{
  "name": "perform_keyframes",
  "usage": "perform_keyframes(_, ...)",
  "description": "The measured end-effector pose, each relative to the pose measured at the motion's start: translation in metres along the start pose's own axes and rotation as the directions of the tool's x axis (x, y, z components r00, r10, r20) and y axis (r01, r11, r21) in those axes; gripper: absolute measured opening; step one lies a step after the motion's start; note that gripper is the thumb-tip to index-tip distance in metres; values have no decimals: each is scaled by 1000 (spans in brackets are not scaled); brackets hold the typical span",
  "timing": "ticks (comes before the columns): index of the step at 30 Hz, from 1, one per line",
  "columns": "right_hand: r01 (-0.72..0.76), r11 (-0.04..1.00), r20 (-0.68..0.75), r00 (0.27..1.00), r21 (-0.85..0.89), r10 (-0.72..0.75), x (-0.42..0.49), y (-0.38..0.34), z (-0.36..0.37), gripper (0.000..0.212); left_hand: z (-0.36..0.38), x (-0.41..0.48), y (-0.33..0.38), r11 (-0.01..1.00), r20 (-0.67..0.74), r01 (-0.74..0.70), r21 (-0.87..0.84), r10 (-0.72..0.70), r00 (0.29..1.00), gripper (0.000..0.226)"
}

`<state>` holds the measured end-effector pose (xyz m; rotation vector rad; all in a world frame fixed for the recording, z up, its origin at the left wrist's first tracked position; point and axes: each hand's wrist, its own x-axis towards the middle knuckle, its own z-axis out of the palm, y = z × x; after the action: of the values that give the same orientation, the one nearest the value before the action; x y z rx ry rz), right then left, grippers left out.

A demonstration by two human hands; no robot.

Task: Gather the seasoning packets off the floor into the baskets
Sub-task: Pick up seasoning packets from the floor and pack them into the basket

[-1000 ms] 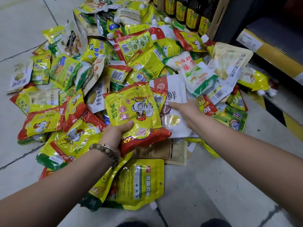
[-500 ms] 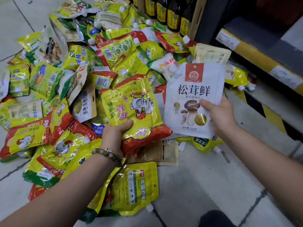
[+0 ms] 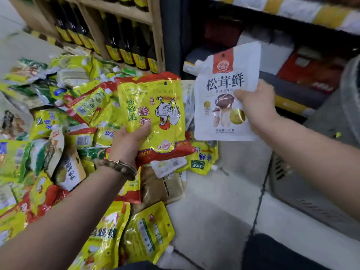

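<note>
Nearest, bottom edge: one yellow spouted pouch (image 3: 148, 232), flat on the pale tiled floor (image 3: 214, 201), at the near tip of the heap.

Next, right side: grey slotted container (image 3: 311, 195) standing on the floor. It is blurred, so whether it is a basket cannot be told.

Left wrist: beaded bracelet (image 3: 118, 166).

Left hand (image 3: 128, 145): grips the yellow chicken packet (image 3: 155, 114) near its lower left corner, with the thumb across the printed front and the fingers hidden behind. The packet is lifted over the heap, its print upside down to the viewer and a red band at its lower end.

Right hand (image 3: 255, 102): pinches the white mushroom pouch (image 3: 224, 94) at its right edge, with the thumb on the front by the mushroom picture and the fingers behind. The pouch is upright, raised off the floor, just beside the yellow chicken packet and not touching it.

Left and centre, behind the hands: heap of seasoning packets (image 3: 58, 117) on the floor, mostly yellow, green and red, overlapping at all angles.

Further back: wooden rack (image 3: 153, 36) holding a row of dark bottles (image 3: 124, 45) with yellow labels, directly behind the heap.

Furthest, upper right: dark shelving with a yellow-and-white edge strip (image 3: 292, 8). The goods on it are blurred.
</note>
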<state>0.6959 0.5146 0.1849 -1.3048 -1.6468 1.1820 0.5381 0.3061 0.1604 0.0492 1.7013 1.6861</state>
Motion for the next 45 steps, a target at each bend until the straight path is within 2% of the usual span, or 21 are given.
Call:
perform_keyframes(2,12,999,-26,1000,-31,-13,1,-26,-17,25,14,-14,24,1000,18,-17,-20,17,1000,99)
perform_keyframes(5,23,1000,-46,999,-21,-24,0,-62,-46,15,38,-39,57,996,57,-69,-53,72,996,102)
perform_keyframes(6,21,1000,-47,999,-7,-21,0,-70,-58,14,45,-48,66,995,86,-79,-55,83,993,92)
perform_keyframes(9,23,999,-47,999,42,-21,-1,-89,-105,18,71,-71,85,993,178,-111,-49,118,977,16)
perform_keyframes(10,34,998,-46,998,58,-31,-2,-94,-125,18,84,-81,90,992,216,-122,-44,129,968,11)
perform_keyframes(13,29,988,-65,998,154,-19,-5,-102,-191,28,129,-108,96,983,308,-182,-38,185,933,15)
perform_keyframes(15,29,983,-117,993,182,-8,-5,-100,-243,23,167,-124,96,986,390,-165,-33,164,906,15)
perform_keyframes(19,-43,987,-266,960,154,83,1,-71,-342,24,256,-142,78,988,558,-120,94,48,829,10)
perform_keyframes(23,-244,953,-344,892,183,294,5,-8,-413,17,348,-158,46,931,619,-127,342,-121,776,34)
perform_keyframes(25,-385,901,-381,816,202,434,8,38,-435,14,390,-162,23,801,589,-225,554,-186,787,57)
perform_keyframes(26,-446,872,-389,780,203,490,9,61,-442,11,408,-162,8,710,557,-284,645,-182,810,59)
perform_keyframes(28,-544,811,-383,717,214,582,11,106,-449,5,436,-161,-23,560,509,-337,757,-182,841,55)
perform_keyframes(30,-611,769,-381,676,188,630,13,142,-452,20,455,-157,-54,437,467,-352,828,-189,864,46)
perform_keyframes(32,-647,752,-390,665,124,637,18,171,-453,32,467,-144,-82,279,512,-454,846,-192,837,41)
perform_keyframes(33,-647,753,-409,659,120,632,22,182,-454,33,472,-138,-95,300,495,-435,849,-164,853,38)
perform_keyframes(35,-650,756,-479,643,71,598,30,202,-458,35,477,-132,-107,260,481,-441,859,-115,869,33)
perform_keyframes(37,-665,743,-514,664,-76,542,35,217,-459,39,482,-127,-113,182,506,-488,854,-69,860,37)
perform_keyframes(40,-625,695,-517,751,-357,410,36,227,-455,53,476,-109,-129,328,390,-377,866,28,921,68)
perform_keyframes(42,-540,568,-466,837,-621,286,36,226,-447,72,473,-102,-138,81,444,-444,892,27,896,86)
perform_keyframes(43,-455,506,-383,891,-733,246,36,227,-441,77,470,-101,-143,-3,469,-469,883,-10,883,87)
perform_keyframes(45,-281,484,-153,946,-829,287,32,229,-421,82,470,-99,-147,-172,509,-507,845,-34,860,91)
